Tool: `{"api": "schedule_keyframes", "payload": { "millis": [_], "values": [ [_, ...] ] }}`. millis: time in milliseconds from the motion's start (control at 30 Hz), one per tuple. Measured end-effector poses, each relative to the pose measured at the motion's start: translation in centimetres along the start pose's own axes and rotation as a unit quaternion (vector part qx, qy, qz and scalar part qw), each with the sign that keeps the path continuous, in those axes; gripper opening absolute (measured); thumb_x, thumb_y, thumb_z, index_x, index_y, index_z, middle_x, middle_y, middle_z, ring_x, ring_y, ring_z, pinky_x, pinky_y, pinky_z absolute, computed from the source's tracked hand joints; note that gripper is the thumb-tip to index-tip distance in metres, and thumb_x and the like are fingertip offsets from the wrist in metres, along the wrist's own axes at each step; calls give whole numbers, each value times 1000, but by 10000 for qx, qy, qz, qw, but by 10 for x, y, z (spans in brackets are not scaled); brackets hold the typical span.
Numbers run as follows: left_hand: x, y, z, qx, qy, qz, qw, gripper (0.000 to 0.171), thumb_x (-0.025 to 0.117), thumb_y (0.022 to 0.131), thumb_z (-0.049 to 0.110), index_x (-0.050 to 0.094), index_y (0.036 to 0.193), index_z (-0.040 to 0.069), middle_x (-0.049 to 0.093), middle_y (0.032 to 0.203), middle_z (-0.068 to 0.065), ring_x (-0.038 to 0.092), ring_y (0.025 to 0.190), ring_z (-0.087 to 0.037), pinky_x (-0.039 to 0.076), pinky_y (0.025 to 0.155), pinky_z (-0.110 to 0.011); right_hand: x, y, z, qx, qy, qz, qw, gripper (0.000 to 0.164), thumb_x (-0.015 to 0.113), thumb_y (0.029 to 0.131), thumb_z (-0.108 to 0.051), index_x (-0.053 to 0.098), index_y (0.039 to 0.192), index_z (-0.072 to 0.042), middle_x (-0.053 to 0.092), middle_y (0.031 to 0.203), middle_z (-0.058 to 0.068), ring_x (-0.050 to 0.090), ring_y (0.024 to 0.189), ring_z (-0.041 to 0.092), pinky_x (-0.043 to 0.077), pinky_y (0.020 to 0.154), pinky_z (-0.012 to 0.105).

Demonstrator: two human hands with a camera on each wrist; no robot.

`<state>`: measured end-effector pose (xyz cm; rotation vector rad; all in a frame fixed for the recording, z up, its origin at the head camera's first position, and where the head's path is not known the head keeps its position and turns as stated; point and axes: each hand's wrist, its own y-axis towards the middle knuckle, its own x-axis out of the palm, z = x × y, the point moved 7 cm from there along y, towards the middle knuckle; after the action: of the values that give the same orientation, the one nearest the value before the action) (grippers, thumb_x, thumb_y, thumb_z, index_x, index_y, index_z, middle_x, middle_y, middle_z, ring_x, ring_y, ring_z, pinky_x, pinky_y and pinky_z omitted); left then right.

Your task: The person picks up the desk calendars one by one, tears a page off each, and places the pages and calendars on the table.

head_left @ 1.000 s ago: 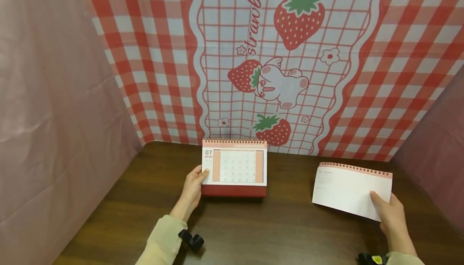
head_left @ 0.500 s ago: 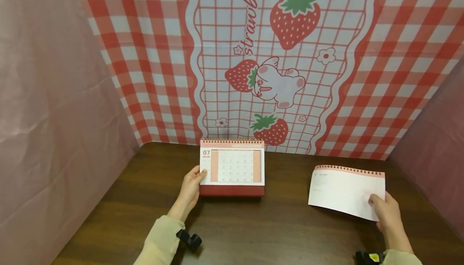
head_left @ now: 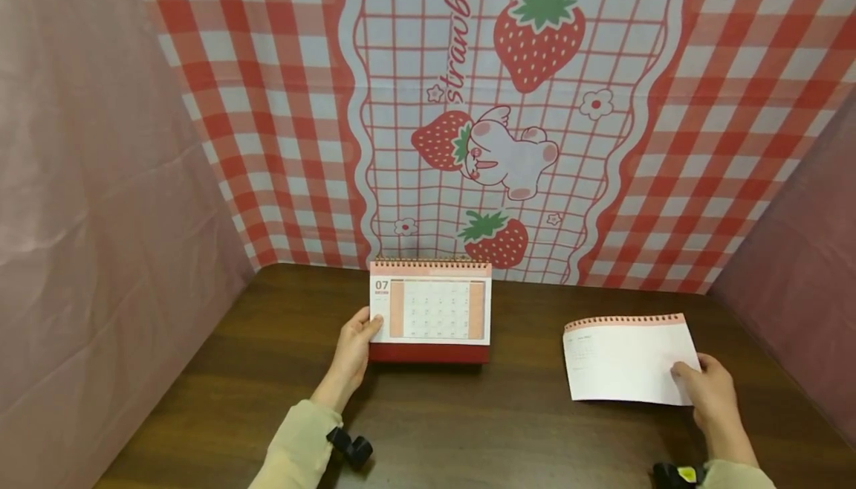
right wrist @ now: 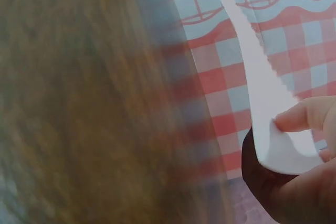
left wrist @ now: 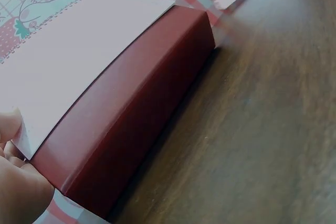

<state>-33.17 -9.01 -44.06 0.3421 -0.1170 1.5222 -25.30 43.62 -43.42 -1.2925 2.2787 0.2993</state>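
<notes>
A desk calendar (head_left: pixel 438 311) with a red base stands on the wooden table, its page marked 07 facing me. My left hand (head_left: pixel 352 349) grips its left edge, thumb on the front of the page; the left wrist view shows the red base (left wrist: pixel 126 93) and the thumb at the page corner. On the right, my right hand (head_left: pixel 714 396) pinches a loose pad of calendar pages (head_left: pixel 628 363) by its right edge, thumb on the white face. In the right wrist view this pad (right wrist: pixel 268 98) is seen edge-on and slightly bent, with fingers behind it.
The brown wooden table (head_left: pixel 515 429) spreads under both hands. A red checked cloth with strawberries (head_left: pixel 540 36) hangs along the back. Pink cloth (head_left: pixel 120 214) walls the left side, and another pink cloth (head_left: pixel 796 251) the right.
The right hand has moved slightly left with the pad, which has turned so its lower edge lies more level. The left hand still holds the standing calendar, which hardly moves.
</notes>
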Motion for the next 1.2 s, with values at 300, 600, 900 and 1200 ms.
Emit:
{"api": "schedule_keyframes", "payload": {
  "millis": [300,600,900,1200],
  "values": [
    [6,1,-5,28,133,-80,9999,34,44,93,4,44,123,-13,61,109,-16,58,87,-5,45,78,-20,-1,1,1,-239,-861,-10,9960,58,56,84,-21,34,124,17,46,108,33,50,74,21,42,54,24],
    [6,0,-9,73,207,-142,9997,35,45,94,5,43,123,-13,60,111,-18,57,88,-5,45,79,-20,-5,-1,-4,-288,-1847,164,9822,59,59,82,-30,41,119,13,50,113,34,44,99,50,37,77,52],
    [7,0,-15,27,299,-164,9994,34,45,94,5,44,123,-13,61,110,-18,57,89,-4,44,80,-20,8,6,-5,-416,-2291,-551,9710,64,62,79,-34,40,114,15,45,110,38,42,97,54,38,75,54],
    [11,-3,-17,-10,304,-91,9995,34,45,93,3,45,122,-13,60,110,-18,55,90,-3,43,81,-19,10,15,-11,-602,-2868,-947,9514,64,64,78,-34,40,110,17,47,105,39,47,90,52,40,70,52]
  ]
}}
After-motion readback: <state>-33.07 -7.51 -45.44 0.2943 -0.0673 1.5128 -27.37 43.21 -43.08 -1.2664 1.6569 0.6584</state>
